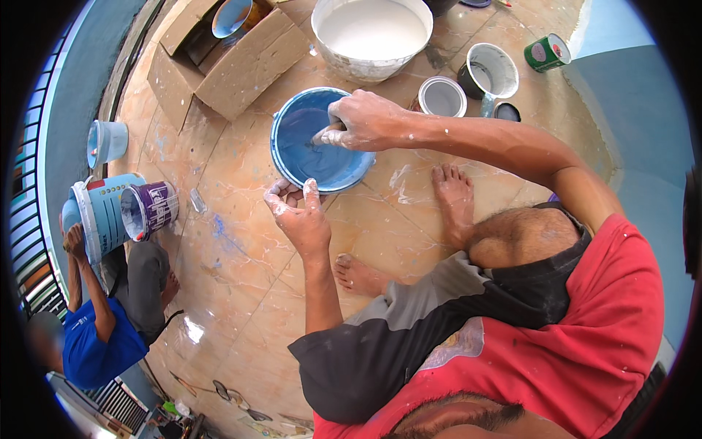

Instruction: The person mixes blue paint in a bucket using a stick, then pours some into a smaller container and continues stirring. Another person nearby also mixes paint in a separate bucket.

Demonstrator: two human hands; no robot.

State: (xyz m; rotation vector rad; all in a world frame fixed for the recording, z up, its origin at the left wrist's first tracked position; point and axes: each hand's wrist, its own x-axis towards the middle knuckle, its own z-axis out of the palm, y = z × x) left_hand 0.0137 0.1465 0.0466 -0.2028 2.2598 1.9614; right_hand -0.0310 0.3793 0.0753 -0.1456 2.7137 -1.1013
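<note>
A round blue bucket (276, 150) stands on the tiled floor before me, with blue paint (303, 132) inside. My right hand (365, 121), white with paint, reaches over its right rim. Its fingers are closed around a short stick-like tool (319, 137), its lower end down in the paint; the fist hides most of it. At the bucket's near rim is my left hand (298, 216), thumb and fingers pinching the edge, with white smears on the fingertips.
Beyond the bucket stand a large tub of white paint (369, 73) and a cardboard box (248, 69). To the right are an open can (442, 96), a dark pot (491, 71) and a green can (547, 53). Another person (106, 329) handles a large pail (110, 212) at left, beside a purple bucket (162, 205).
</note>
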